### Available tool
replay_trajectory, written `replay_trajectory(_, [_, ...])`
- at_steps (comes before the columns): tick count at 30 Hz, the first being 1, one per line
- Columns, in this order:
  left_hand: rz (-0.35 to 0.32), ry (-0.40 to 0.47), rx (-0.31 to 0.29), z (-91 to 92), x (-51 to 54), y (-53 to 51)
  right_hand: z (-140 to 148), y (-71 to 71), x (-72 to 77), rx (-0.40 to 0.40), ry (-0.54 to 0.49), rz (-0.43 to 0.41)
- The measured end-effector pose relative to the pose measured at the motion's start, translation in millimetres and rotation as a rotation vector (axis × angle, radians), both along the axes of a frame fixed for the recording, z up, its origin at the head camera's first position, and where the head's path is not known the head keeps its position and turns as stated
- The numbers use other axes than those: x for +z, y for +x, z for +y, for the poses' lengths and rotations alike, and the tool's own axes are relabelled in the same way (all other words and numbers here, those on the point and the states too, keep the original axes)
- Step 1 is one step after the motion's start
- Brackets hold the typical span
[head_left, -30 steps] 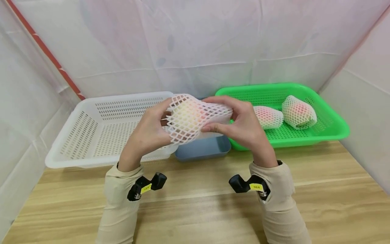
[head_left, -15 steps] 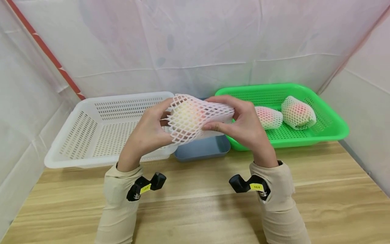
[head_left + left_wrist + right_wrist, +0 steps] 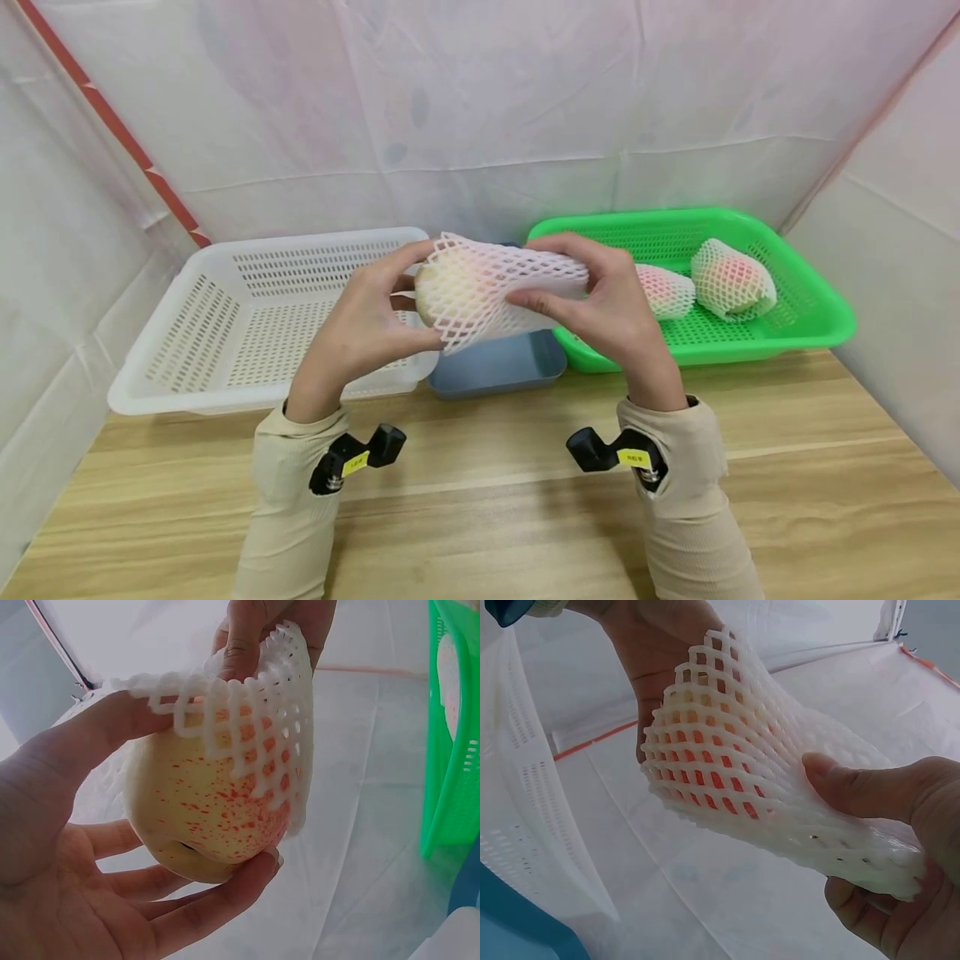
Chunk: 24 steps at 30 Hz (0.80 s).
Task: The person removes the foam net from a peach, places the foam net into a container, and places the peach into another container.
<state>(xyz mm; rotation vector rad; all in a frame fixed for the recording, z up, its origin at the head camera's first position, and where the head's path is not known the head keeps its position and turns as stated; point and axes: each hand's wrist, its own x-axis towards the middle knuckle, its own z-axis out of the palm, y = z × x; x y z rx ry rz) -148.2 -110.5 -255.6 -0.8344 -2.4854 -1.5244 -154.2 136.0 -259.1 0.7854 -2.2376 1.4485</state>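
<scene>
Left hand [image 3: 366, 313] is gripping the fruit [image 3: 191, 799] while the right hand [image 3: 613, 302] is pinching its foam net [image 3: 487, 287], so one hard tug is probably risking a rip or drop.

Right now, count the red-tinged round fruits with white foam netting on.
3: the held fruit between left hand and right hand, plus the partly hidden fruit and unobstructed fruit in the green plastic basket. Others could be hidden there.
</scene>
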Motion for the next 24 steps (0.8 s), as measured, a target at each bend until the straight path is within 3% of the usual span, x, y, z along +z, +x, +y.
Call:
replay_trajectory(7, [0.016,-0.019,0.023,0.3,1.3,-1.0,4.3,-1.3,2.9,-0.041,0.002,-0.001])
replay_trajectory(16, [0.017,-0.043,0.013,-0.1,-1.5,1.2,3.6,0.7,-0.2,-0.052,0.024,-0.062])
replay_trajectory(24, [0.036,-0.048,0.014,0.2,-2.9,0.2,4.2,0.5,0.7,-0.068,0.049,-0.065])
